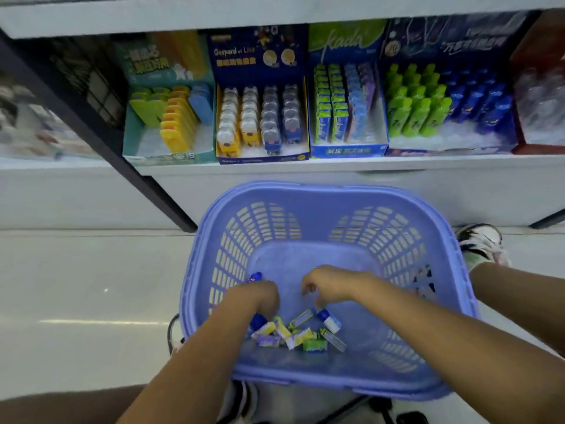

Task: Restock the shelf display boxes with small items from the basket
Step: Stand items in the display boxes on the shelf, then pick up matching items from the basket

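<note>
Both of your hands are down inside the purple basket (308,195), apart from each other, with a bare strip of its floor between them. Your left hand (263,296) sits by the basket's left wall, fingers curled round a blue item (255,276) whose end pokes out on the far side of the fist. Your right hand (328,286) hangs near the basket's middle, fingers curled downward just above the pile of small items (298,333); whether they pinch anything cannot be told. That pile of green, yellow, purple and white packets, plus a blue-and-white bottle (330,321), lies on the basket's floor toward its near wall. Beyond the basket's far rim, on the white shelf (275,166), stand the display boxes: a teal box (137,139), a dark blue box (260,50), a blue-and-green box (345,149) and a box of green and blue bottles (449,145). A shoe (481,243) shows just past the basket's right rim.
</note>
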`<state>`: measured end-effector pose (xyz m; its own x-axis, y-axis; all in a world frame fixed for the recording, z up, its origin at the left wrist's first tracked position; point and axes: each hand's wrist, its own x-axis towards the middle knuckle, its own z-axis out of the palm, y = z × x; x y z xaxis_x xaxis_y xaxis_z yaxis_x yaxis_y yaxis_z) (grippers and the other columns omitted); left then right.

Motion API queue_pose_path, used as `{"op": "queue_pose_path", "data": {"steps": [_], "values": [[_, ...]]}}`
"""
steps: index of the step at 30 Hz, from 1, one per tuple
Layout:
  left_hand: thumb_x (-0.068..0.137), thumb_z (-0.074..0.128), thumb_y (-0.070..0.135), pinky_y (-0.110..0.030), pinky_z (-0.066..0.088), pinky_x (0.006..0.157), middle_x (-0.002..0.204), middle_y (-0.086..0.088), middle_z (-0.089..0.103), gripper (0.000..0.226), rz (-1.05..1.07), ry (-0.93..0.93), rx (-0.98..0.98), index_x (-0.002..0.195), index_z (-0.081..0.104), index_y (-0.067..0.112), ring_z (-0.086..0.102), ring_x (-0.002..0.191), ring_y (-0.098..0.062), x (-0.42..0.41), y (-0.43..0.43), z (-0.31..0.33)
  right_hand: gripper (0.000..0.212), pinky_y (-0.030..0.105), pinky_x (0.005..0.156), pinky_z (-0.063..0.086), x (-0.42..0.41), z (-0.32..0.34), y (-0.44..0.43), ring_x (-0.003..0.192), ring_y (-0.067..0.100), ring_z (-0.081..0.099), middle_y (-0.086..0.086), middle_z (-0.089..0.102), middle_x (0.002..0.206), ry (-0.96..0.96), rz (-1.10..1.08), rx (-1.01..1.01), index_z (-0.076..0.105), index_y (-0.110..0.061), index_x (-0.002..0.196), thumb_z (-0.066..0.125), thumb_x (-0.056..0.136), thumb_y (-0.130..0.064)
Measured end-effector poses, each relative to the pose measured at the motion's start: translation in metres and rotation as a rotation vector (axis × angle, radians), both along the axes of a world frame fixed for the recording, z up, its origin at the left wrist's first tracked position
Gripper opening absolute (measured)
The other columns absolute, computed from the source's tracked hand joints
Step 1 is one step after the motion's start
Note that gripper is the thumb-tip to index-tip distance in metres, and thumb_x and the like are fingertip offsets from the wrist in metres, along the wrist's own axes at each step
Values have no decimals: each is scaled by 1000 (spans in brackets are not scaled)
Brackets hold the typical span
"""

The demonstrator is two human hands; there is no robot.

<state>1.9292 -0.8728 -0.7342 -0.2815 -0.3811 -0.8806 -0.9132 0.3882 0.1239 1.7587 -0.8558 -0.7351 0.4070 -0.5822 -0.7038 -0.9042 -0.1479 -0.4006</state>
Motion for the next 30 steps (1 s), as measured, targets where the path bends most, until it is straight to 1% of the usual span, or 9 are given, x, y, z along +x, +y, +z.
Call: {"op": "queue_pose_path", "data": {"steps": [2, 5, 9, 12, 15, 19, 21, 23, 30], "values": [[87, 61, 18, -35, 48, 90, 122, -12, 62, 33, -62, -82, 49, 118, 62, 6, 58, 112, -30, 3, 6, -7, 55, 27, 88, 42, 9, -20, 2, 113, 26, 53, 9, 57, 126, 16, 84, 33, 55, -14, 127, 74, 76, -13], [87, 62, 10, -40, 45, 94, 119, -21, 61, 33, -124, -10, 77, 116, 61, -5, 57, 110, -35, -3, 6, -15, 58, 30, 94, 44, 18, -41, 4, 114, 24, 55, 8, 57, 128, 16, 124, 91, 56, -13, 126, 77, 71, -12], [87, 57, 1, -44, 45, 92, 119, -26, 59, 27, -133, 10, -23, 113, 59, -8, 56, 110, -39, -7, 8, -33, 35, 34, 88, 48, 20, -59, 8, 106, 28, 57, 11, 60, 116, 30, 176, 7, 65, -13, 109, 72, 74, -11], [89, 49, 0, -44, 45, 94, 123, -21, 58, 31, -96, 33, -42, 119, 60, -2, 56, 113, -37, -7, 10, -45, 23, 35, 87, 48, 16, -61, 4, 102, 31, 60, 17, 64, 109, 28, 86, -13, 67, -6, 102, 57, 81, -5], [89, 51, 3, -43, 45, 97, 127, -20, 56, 34, -40, 31, 29, 122, 59, 1, 54, 116, -35, -12, 7, -51, 21, 32, 79, 45, 3, -46, -12, 94, 28, 61, 18, 65, 105, 32, 7, -22, 67, -5, 102, 58, 85, -14], [83, 59, 15, -43, 52, 86, 105, -21, 67, 25, -128, -80, 89, 98, 67, -3, 65, 96, -34, -24, 7, -52, 23, 27, 59, 35, -26, -18, -32, 75, 20, 52, 21, 65, 91, 45, -128, 52, 66, 0, 95, 56, 87, -18], [83, 63, 26, -40, 52, 83, 99, -15, 71, 28, -166, -127, 102, 89, 70, -1, 67, 89, -31, -29, 8, -50, 20, 23, 55, 38, -41, -6, -38, 72, 20, 55, 16, 62, 83, 24, -229, 108, 66, 0, 95, 55, 88, -16], [84, 64, 31, -40, 52, 84, 103, -15, 70, 29, -189, -139, 101, 84, 68, 2, 66, 95, -32, -32, 10, -52, 18, 23, 57, 44, -52, 3, -42, 71, 21, 58, 14, 61, 84, -10, -322, 144, 64, 0, 98, 53, 89, -12], [91, 53, 9, -35, 42, 78, 122, -16, 63, 28, 10, -180, 108, 114, 63, -2, 61, 100, -28, -30, 20, -43, 8, 22, 60, 49, -69, 28, -44, 60, 11, 62, 5, 58, 69, -210, -621, 199, 57, -11, 85, 52, 89, -5]]}}
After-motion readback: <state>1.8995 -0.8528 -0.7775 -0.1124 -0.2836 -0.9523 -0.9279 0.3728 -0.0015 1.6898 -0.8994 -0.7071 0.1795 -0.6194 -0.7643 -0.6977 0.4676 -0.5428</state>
